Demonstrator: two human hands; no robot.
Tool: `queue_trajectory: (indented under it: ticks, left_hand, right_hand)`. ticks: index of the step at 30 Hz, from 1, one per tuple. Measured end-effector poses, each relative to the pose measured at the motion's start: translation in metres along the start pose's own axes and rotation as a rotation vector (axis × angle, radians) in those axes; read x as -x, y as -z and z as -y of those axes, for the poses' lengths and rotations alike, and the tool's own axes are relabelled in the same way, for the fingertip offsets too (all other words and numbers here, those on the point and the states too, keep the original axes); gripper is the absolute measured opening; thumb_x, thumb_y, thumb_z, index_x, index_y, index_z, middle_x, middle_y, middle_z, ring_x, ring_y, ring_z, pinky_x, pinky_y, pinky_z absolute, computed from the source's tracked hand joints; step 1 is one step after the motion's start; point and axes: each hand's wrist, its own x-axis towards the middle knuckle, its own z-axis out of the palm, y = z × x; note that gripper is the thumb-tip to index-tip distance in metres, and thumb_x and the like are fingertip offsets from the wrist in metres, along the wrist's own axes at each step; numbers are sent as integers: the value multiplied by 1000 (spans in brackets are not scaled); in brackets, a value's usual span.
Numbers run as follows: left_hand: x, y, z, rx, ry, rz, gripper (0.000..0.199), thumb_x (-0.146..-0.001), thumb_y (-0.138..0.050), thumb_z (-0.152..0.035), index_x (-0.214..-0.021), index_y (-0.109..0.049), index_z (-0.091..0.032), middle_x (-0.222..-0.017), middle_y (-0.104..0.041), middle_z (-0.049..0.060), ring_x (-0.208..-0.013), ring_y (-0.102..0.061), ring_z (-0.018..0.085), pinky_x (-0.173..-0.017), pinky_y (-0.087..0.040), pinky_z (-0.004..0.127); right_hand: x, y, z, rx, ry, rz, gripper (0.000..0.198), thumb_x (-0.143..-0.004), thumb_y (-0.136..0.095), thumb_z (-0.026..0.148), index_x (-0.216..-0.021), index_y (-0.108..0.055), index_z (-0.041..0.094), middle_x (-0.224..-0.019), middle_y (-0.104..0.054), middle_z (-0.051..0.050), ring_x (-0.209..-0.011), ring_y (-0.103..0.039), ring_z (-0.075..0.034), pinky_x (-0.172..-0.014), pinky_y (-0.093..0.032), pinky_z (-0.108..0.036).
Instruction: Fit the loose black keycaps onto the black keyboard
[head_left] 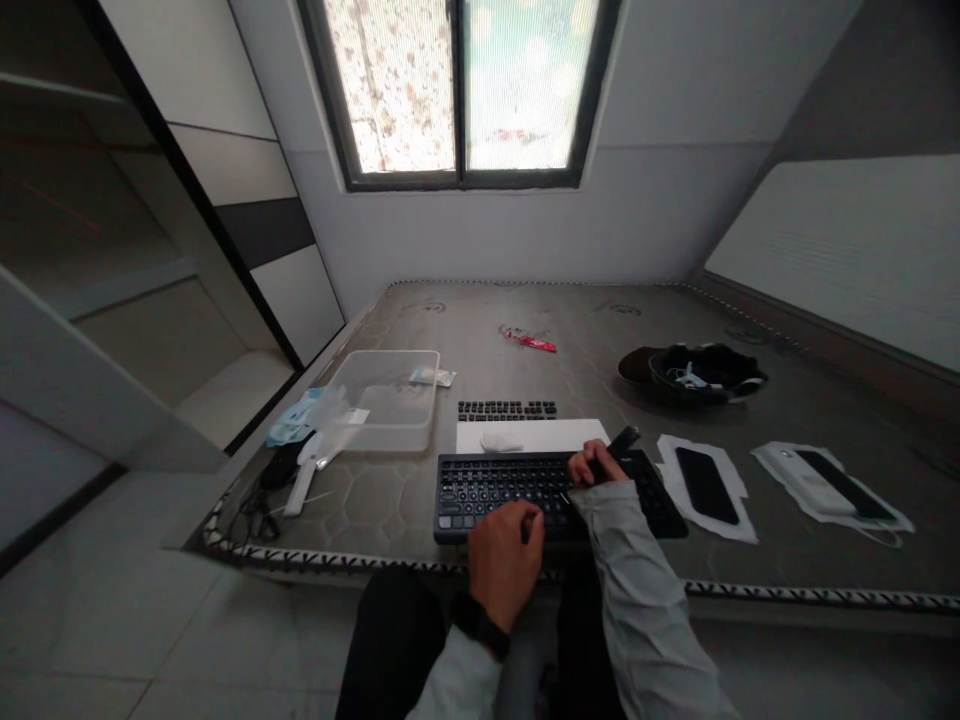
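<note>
A black keyboard (495, 475) lies on the bed in front of me, its right part partly covered by my right arm. My right hand (596, 465) rests over its upper right area, fingers closed around a dark slim tool (624, 440) that sticks out up and to the right; its exact kind is unclear. Curled above the front edge of the keyboard is my left hand (510, 550), thumb against the fingers; whatever they may pinch is hidden. Beyond the keyboard lie a white sheet (547, 434) with a crumpled white wipe (501, 442) on it, and rows of loose black keycaps (506, 410).
On the left stand a clear plastic box (390, 438) and a white-handled object (300, 487) beside dark cables (262, 510). To the right are two dark phone-like slabs on white wraps (706, 485) (832, 485) and a black cap (697, 375). A red packet (536, 343) lies farther back.
</note>
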Motion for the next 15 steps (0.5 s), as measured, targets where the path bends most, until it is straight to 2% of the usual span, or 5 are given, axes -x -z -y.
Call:
queue_trajectory:
  ticks: [4, 8, 15]
  left_hand:
    - [-28, -20, 10, -152, -61, -58, 18, -88, -62, -29, -105, -68, -25, -100, -68, 3, -98, -59, 21, -85, -45, 33]
    - [-32, -37, 23, -176, -64, -56, 30, -86, -67, -30, -115, -66, -27, -107, -64, 3, -103, -56, 23, -91, -44, 39]
    - [-37, -40, 27, -132, -64, -22, 27, -86, -68, -31, -113, -67, -29, -106, -63, 2, -101, -57, 21, -89, -43, 38]
  right_hand:
    - [-8, 2, -21, 20, -43, -2, 50, -67, -72, 70, -57, -54, 25, -34, -40, 5, -38, -44, -14, -41, -31, -28]
    - [-4, 2, -34, -22, -54, -41, 47, -71, -70, 67, -60, -52, 25, -36, -40, 6, -40, -45, -13, -44, -35, -28]
    - [-2, -1, -41, -67, -102, -51, 43, -74, -71, 60, -61, -51, 25, -39, -40, 6, -45, -45, -13, -48, -36, -29]
